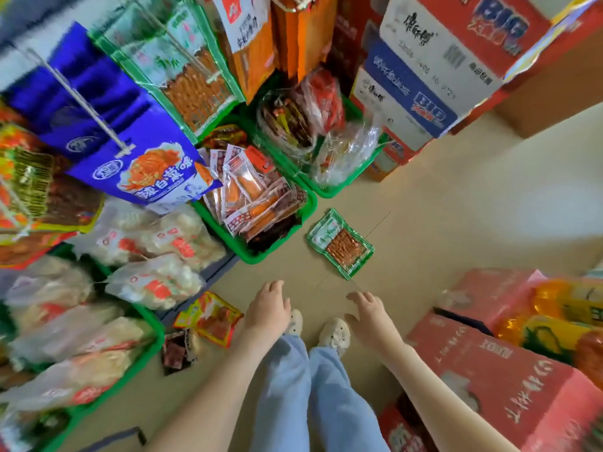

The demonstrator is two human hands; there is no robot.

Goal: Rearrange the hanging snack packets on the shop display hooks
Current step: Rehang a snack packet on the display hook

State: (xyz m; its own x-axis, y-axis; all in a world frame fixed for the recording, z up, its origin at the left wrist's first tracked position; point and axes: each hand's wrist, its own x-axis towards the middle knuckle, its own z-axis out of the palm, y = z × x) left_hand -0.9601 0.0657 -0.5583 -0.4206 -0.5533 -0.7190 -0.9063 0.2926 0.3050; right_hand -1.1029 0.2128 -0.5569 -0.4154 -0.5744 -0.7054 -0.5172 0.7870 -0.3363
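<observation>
Left grip [268, 305] open and empty, fingers loosely spread, stretched down over the floor [456, 207] just above 2 pale shoes [334, 332] and light blue trousers [293, 386]. Right grip [368, 308] open too, holding nothing, fingertips aimed at the green-edged packet [341, 243], near it but not touching. That 1 packet flat on the floor, off the hooks, just beside the corner of a green basket [257, 257] heaped with clear-wrapped orange sticks. Behind it, a second green basket [328, 190] stuffed with clear bags of red and dark snacks. Above the baskets, hanging stock: blue packets [143, 171] threaded on a white wire hook [88, 102], then a row of matching green-edged hanging packets [182, 76], then orange packets [257, 50]. Lower left, white bagged snacks [156, 282] piled in a third green basket [157, 336]. On the floor beside the left forearm, a yellow-and-red packet [210, 321] and a dark packet [177, 352], touching each other. To the right, a red carton [489, 370]; at upper right, stacked printed cartons [430, 60].
</observation>
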